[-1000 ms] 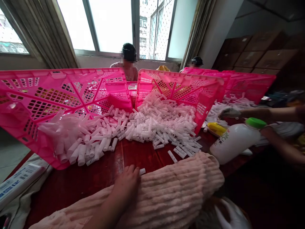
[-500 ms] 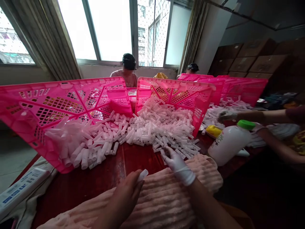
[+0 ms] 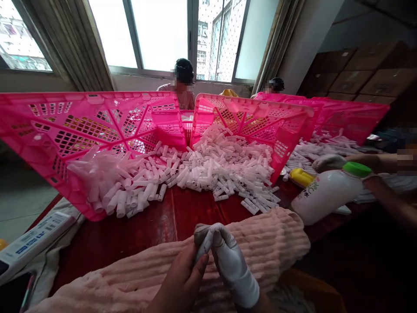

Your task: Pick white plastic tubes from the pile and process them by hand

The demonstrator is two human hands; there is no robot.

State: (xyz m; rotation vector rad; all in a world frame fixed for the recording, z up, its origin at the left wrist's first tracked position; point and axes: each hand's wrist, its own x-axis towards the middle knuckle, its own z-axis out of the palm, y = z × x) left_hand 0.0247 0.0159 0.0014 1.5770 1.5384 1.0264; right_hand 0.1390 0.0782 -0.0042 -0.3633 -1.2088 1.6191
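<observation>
A small white plastic tube (image 3: 204,246) stands tilted between my hands, above the ribbed pink towel (image 3: 130,271). My bare left hand (image 3: 185,271) is closed around its lower part. My right hand (image 3: 233,265), in a white glove with darkened fingertips, pinches at the tube's upper end; its fingers partly hide what lies there. Beyond them on the dark red table (image 3: 182,213) is a pile of slim white pieces with dark marks (image 3: 228,169). To its left lies a pile of wider white tubes (image 3: 140,191).
Pink plastic baskets (image 3: 97,126) tipped on their sides stand behind the piles. A white bottle with green cap (image 3: 325,195) leans at right beside a yellow item (image 3: 302,176). A co-worker's gloved hand (image 3: 329,162) is beyond. A long white box (image 3: 35,239) lies at left.
My right hand has come back from the pile of slim pieces to meet my left hand. Both now close on the tube. The view has shifted slightly.
</observation>
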